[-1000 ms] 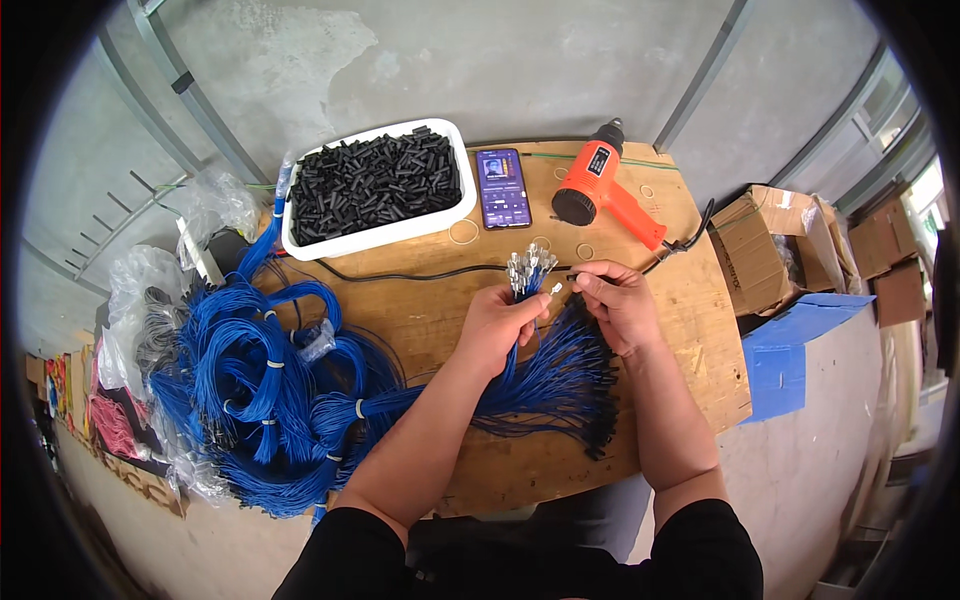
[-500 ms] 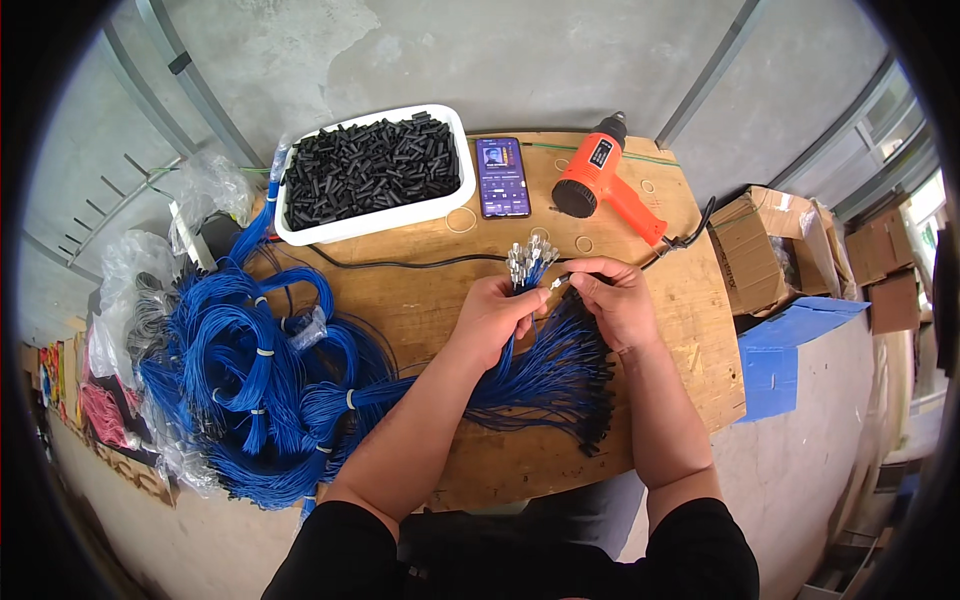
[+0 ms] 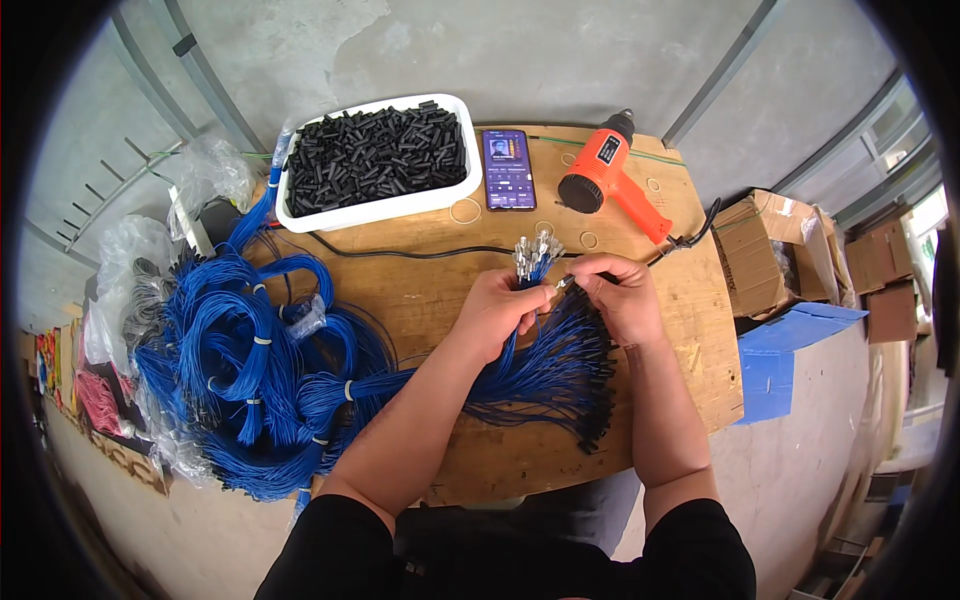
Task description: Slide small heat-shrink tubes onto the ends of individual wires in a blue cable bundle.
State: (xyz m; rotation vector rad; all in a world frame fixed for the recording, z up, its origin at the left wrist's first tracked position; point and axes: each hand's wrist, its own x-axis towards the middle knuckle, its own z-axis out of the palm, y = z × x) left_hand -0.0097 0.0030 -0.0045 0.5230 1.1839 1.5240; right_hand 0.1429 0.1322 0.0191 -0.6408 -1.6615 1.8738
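My left hand (image 3: 503, 312) grips a bundle of short blue wires (image 3: 560, 365) whose metal terminals (image 3: 532, 252) stick up above my fist. The black-tipped far ends fan out on the wooden table (image 3: 420, 290) toward me. My right hand (image 3: 618, 292) is right beside it and pinches a single wire's terminal end between thumb and fingers. A white tray (image 3: 300, 215) full of small black tubes stands at the back of the table. An orange heat gun (image 3: 610, 185) lies at the back right.
A phone (image 3: 507, 168) with a lit screen lies between the tray and the heat gun. Large coils of blue wire (image 3: 240, 360) pile up at the left, beside clear plastic bags (image 3: 130, 260). Open cardboard boxes (image 3: 775, 250) and a blue sheet (image 3: 790, 350) sit at the right.
Both hands have stayed together over the middle of the table, working on the wire ends with small finger movements. The head camera has shifted slightly.
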